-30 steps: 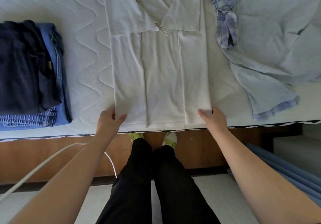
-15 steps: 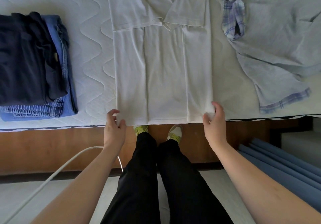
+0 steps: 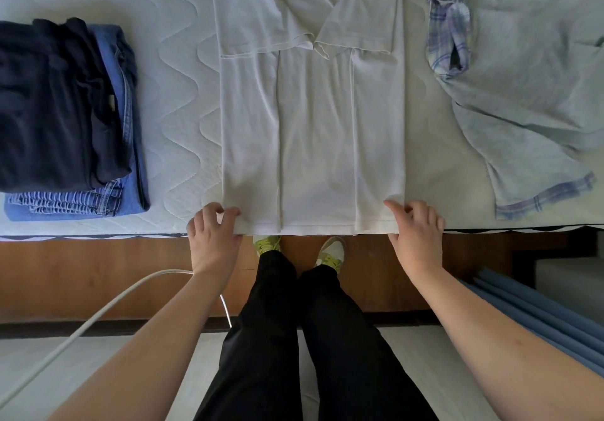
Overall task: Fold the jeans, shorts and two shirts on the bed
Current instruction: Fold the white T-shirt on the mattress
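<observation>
White shirt [image 3: 313, 133]: matt soft knit cloth, printed dark lettering. Mattress [image 3: 176, 93]: quilted white fabric, wavy stitching. Jeans [image 3: 130, 146]: blue denim. Shorts [image 3: 49, 103]: dark matt cloth. Bed frame [image 3: 81, 273]: smooth brown wood. Second shirt [image 3: 523, 93]: pale cloth, plaid trim.

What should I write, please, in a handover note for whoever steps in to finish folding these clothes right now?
Left hand: grips the near left hem corner of the white T-shirt.
Right hand: grips the near right hem corner.
White T-shirt: flat mid-bed, sides and sleeves folded in.
Done: dark shorts folded on top of the folded jeans, at the left of the mattress.
Left: fold the T-shirt's hem up toward the collar, then fold the grey shirt with plaid trim, lying unfolded at the right.
</observation>
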Available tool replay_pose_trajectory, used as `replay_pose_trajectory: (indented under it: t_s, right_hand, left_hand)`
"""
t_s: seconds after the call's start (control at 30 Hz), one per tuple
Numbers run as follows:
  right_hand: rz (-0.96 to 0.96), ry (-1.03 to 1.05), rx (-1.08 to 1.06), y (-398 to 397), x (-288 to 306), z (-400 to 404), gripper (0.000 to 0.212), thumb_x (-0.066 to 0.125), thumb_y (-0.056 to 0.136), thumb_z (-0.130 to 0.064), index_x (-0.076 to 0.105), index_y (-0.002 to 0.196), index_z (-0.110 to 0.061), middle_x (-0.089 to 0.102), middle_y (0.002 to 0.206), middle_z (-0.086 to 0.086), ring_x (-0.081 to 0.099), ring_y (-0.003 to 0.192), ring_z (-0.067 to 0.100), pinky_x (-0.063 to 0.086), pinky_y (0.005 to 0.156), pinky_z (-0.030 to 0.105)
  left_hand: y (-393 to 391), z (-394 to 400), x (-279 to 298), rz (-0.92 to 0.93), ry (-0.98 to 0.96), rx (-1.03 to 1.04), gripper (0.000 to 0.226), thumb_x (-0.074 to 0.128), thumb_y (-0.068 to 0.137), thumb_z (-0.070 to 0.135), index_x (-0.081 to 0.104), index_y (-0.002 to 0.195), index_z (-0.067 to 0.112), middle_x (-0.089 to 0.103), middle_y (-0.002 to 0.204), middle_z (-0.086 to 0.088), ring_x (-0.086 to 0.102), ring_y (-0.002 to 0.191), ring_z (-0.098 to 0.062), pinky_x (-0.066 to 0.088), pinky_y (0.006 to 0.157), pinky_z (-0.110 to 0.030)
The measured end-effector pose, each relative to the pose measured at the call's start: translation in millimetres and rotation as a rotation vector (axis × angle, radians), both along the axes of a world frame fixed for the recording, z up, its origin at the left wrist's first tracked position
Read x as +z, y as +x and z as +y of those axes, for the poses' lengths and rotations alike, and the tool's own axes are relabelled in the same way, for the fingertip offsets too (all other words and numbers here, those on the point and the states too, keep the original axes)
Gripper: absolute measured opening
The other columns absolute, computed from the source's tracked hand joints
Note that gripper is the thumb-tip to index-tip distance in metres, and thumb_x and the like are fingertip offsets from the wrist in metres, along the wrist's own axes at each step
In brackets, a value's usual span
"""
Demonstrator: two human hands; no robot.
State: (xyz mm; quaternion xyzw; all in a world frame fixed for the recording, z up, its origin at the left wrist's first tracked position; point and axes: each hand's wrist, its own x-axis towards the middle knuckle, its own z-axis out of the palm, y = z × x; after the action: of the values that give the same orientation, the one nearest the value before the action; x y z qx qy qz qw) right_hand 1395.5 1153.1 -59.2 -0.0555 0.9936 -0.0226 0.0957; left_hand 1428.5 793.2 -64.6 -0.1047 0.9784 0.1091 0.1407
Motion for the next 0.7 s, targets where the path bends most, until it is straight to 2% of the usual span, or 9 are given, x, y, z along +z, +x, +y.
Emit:
replay_pose_trajectory:
  t_s: [0.07,0.13,0.2,0.33,0.43,0.6,0.7]
  right_hand:
    - [0.026,0.010,0.071,-4,-2,-1,0.078,0.087,0.059,-0.008,0.059,0.131,-0.020,0.055,0.119,0.015,0.053,0.106,0.036,0.040,0.088,0.046]
    - [0.044,0.000,0.192,-8,-4,-1,0.079,0.083,0.063,-0.008,0.055,0.137,-0.018,0.052,0.135,0.013,0.049,0.121,0.035,0.035,0.100,0.046]
    - [0.044,-0.003,0.343,-10,-6,2,0.073,0.077,0.071,-0.002,0.053,0.139,-0.013,0.050,0.143,0.009,0.045,0.132,0.032,0.033,0.110,0.047]
    - [0.086,-0.041,0.481,-15,-8,14,0.051,0.075,0.075,0.001,0.065,0.124,-0.007,0.063,0.129,0.008,0.054,0.125,0.029,0.034,0.114,0.046]
    - [0.101,-0.114,0.520,-21,-8,16,0.039,0.076,0.074,0.000,0.071,0.113,-0.005,0.069,0.117,0.010,0.063,0.113,0.028,0.041,0.109,0.043]
    - [0.109,-0.203,0.492,-25,4,16,0.042,0.084,0.068,0.003,0.073,0.107,-0.004,0.074,0.106,0.011,0.070,0.101,0.026,0.052,0.095,0.042]
    - [0.111,-0.233,0.504,-24,13,19,0.048,0.085,0.067,0.002,0.072,0.113,-0.003,0.074,0.106,0.011,0.071,0.101,0.026,0.053,0.095,0.042]
  left_hand:
    - [-7,1,0,0.024,-0.065,-0.136,0.064,0.087,0.060,0.005,0.062,0.119,0.016,0.050,0.127,-0.018,0.046,0.117,-0.038,0.032,0.103,-0.053]
    - [-13,1,1,0.008,-0.102,-0.260,0.072,0.083,0.064,0.002,0.057,0.129,0.020,0.048,0.138,-0.014,0.041,0.128,-0.036,0.026,0.108,-0.050]
    - [-14,0,1,-0.008,-0.126,-0.338,0.074,0.078,0.070,0.000,0.055,0.137,0.023,0.049,0.142,-0.011,0.042,0.133,-0.036,0.029,0.111,-0.051]
    - [-8,-9,2,-0.010,-0.145,-0.454,0.064,0.078,0.075,0.001,0.060,0.135,0.017,0.053,0.142,-0.010,0.047,0.133,-0.036,0.034,0.111,-0.052]
    - [-8,-6,2,0.062,-0.083,-0.540,0.070,0.077,0.068,-0.009,0.060,0.133,0.009,0.058,0.138,-0.013,0.053,0.129,-0.036,0.039,0.108,-0.050]
    - [-16,4,10,0.144,0.092,-0.586,0.070,0.077,0.056,-0.023,0.070,0.120,0.004,0.071,0.117,-0.014,0.067,0.108,-0.036,0.056,0.087,-0.048]
    - [-20,-1,18,0.194,0.159,-0.576,0.063,0.069,0.059,-0.026,0.071,0.115,0.002,0.073,0.109,-0.013,0.071,0.101,-0.035,0.058,0.084,-0.047]
